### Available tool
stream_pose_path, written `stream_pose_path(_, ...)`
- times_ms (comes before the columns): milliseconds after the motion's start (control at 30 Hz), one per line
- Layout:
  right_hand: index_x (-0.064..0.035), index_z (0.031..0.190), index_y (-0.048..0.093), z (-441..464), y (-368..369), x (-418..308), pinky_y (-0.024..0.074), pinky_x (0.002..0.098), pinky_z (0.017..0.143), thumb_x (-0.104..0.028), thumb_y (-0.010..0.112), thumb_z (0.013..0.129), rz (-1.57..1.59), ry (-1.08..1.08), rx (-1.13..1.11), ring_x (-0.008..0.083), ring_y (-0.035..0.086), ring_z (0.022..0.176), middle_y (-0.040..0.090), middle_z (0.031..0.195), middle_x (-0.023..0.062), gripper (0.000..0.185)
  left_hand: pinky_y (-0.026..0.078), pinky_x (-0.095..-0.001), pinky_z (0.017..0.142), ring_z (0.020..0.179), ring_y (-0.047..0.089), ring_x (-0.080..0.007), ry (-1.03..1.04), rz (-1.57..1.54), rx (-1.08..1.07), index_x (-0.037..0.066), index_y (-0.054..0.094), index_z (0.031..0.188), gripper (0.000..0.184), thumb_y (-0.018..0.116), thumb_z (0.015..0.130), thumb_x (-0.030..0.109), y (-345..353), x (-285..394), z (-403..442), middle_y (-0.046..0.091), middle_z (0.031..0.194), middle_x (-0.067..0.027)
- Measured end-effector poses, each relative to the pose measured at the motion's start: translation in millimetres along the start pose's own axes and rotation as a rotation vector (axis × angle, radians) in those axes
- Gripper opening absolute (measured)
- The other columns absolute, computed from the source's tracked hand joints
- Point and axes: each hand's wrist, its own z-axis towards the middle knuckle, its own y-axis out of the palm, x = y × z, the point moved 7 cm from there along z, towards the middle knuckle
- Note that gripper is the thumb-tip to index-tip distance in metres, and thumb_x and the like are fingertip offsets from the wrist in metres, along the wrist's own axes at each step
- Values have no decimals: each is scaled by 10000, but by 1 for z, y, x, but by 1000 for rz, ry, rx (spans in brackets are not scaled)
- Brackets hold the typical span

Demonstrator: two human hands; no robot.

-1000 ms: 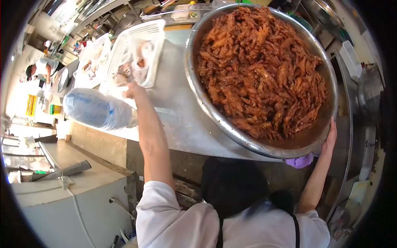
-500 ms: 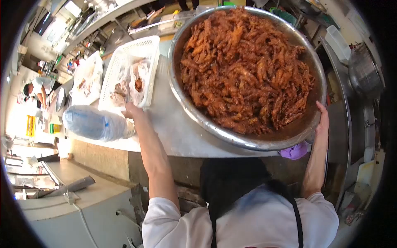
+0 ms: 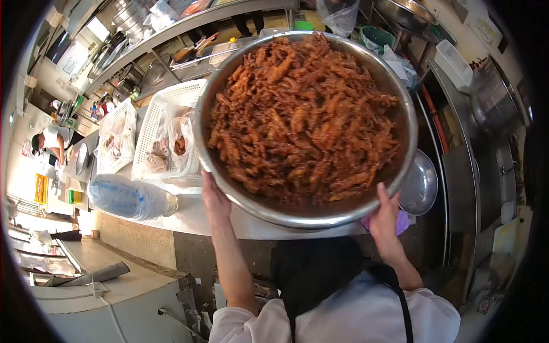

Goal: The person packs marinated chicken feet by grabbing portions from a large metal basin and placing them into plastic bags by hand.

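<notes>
A large steel basin is heaped with glossy reddish-brown chicken feet. My left hand grips the basin's near left side, its fingers partly hidden by the rim. On the near right side, my right hand holds the rim, thumb up against the outer wall and the other fingers out of sight underneath. Beside my right hand a purple cloth shows below the basin. Left of my left hand lies a wrapped stack of clear plastic.
White plastic baskets with bagged food stand left of the basin on the metal table. A smaller metal bowl is at the right. Another person works at the far left. A steel counter runs along the right.
The basin has shifted left and toward me. My left hand has gone from beside the white basket to the basin's rim. My right hand has moved left with the basin.
</notes>
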Motion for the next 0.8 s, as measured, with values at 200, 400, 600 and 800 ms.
stream_pose_path(200, -80, 1243, 535, 93, -41, -33, 484, 346, 830, -524, 413, 972, -36, 114, -277, 181, 576, 966, 621, 1058, 49, 534, 407, -412, 1043, 1213, 500, -284, -94, -66, 128, 19, 444, 1349, 505, 402, 1006, 387, -19, 1, 40, 507, 1346, -136)
stream_pose_path(400, 21, 1228, 514, 129, -24, -34, 520, 385, 864, -254, 604, 927, -86, -38, -115, 250, 623, 988, 615, 1142, 146, 418, 392, -430, 1049, 1183, 515, -301, 23, -38, 79, 25, 476, 1327, 480, 400, 1009, 377, -31, 6, 46, 530, 1320, -148)
stream_pose_path(600, 68, 1190, 504, 89, -22, -12, 522, 366, 839, -251, 682, 871, -8, -137, -11, 247, 618, 980, 608, 1131, 153, 485, 409, -390, 1043, 1163, 538, -280, -111, -15, -22, -2, 473, 1314, 495, 363, 1015, 376, -21, 22, 85, 526, 1329, -143)
stream_pose_path(800, 57, 1205, 508, 35, -44, -69, 506, 330, 820, -316, 659, 874, -1180, -530, 299, 239, 614, 1017, 616, 1126, 168, 521, 465, -217, 589, 702, 598, -103, 52, 1066, -133, -21, 513, 1279, 437, 548, 952, 268, -34, 96, 25, 670, 884, -77)
